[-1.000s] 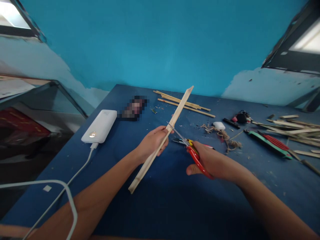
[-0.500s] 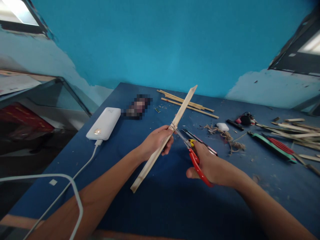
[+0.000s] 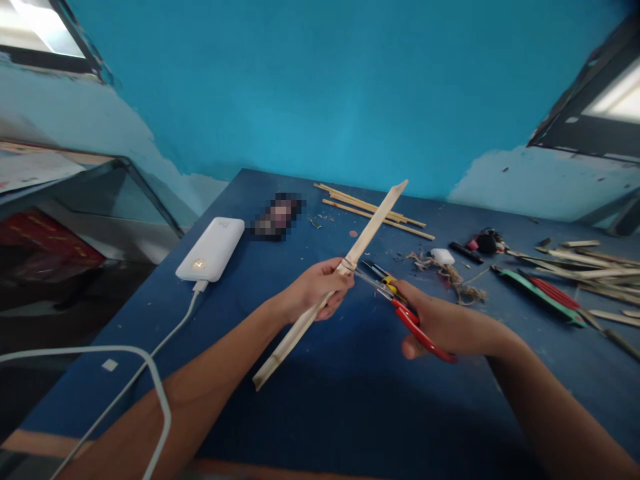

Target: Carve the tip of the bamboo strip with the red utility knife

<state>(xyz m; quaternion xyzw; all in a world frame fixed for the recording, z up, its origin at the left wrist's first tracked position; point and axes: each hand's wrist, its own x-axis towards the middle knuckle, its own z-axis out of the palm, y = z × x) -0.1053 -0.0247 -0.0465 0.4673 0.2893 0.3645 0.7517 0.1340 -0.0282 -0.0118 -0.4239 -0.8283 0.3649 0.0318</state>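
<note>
My left hand (image 3: 320, 290) is closed around a pale split bamboo strip (image 3: 373, 230), slanting from lower left to upper right. Just above the fingers, a thin tie (image 3: 347, 265) wraps the strip; wire or twine, I cannot tell. My right hand (image 3: 435, 317) grips red-handled needle-nose pliers (image 3: 413, 323), their slim silver jaws reaching left to the tie. Whether the jaw tips pinch it is too small to see. Beside the pliers, partly hidden by my right hand, a utility knife (image 3: 374, 268) lies on the blue table (image 3: 320, 413).
Thin sticks (image 3: 377, 219) lie at the back. On the left is a white power bank (image 3: 213, 250) with a cable (image 3: 183, 320), near a blurred-out object (image 3: 277, 217). Rightward are tangled twine (image 3: 453, 277), a white case (image 3: 442, 256), a green tool (image 3: 537, 295) and bamboo pieces (image 3: 600, 270).
My right hand and the pliers have shifted right and slightly down, the handles tilting flatter. The strip's upper end has swung right, and my left hand has moved slightly right with it.
</note>
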